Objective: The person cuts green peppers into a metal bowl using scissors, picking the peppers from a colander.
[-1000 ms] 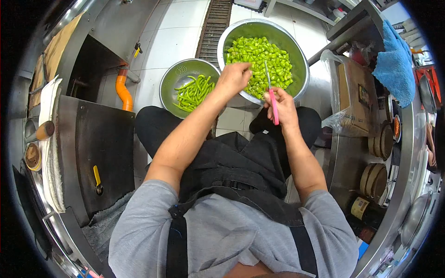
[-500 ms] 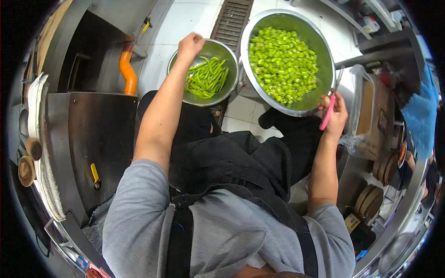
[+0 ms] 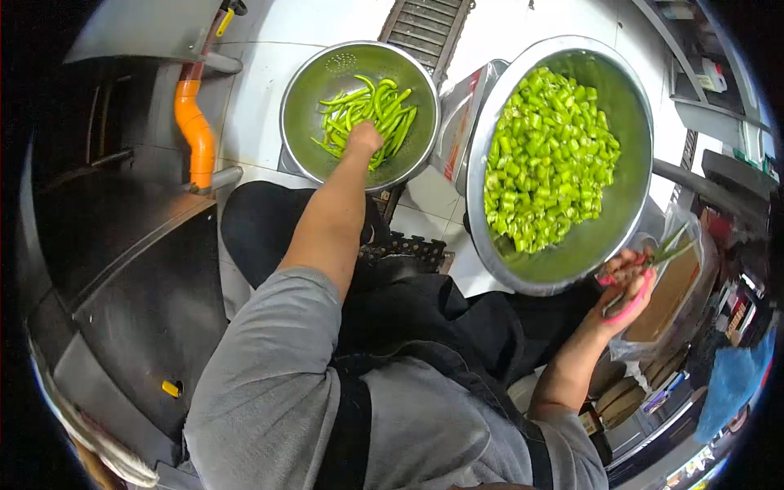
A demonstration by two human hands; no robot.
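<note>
My left hand (image 3: 365,137) reaches down into a perforated metal bowl, among long whole green peppers (image 3: 392,106); its fingers are hidden, so its grip cannot be made out. The colander-like bowl (image 3: 302,122) stands on the left. To its right is a larger metal bowl (image 3: 633,147) with many cut green pepper pieces (image 3: 547,163). My right hand (image 3: 627,286) is closed on pink-handled scissors (image 3: 629,306) beside the large bowl's lower right rim. The scissor blades are parted and point up and right, away from the peppers.
An orange pipe (image 3: 194,135) and dark metal cabinet (image 3: 155,310) are at the left. A floor drain grate (image 3: 425,28) runs behind the bowls. At the right are a plastic-covered cardboard box (image 3: 670,298) and a blue cloth (image 3: 732,384).
My left hand has gone from above the large bowl to the left and down into the whole peppers. My right hand, with the scissors, has moved right. The camera view has shifted.
</note>
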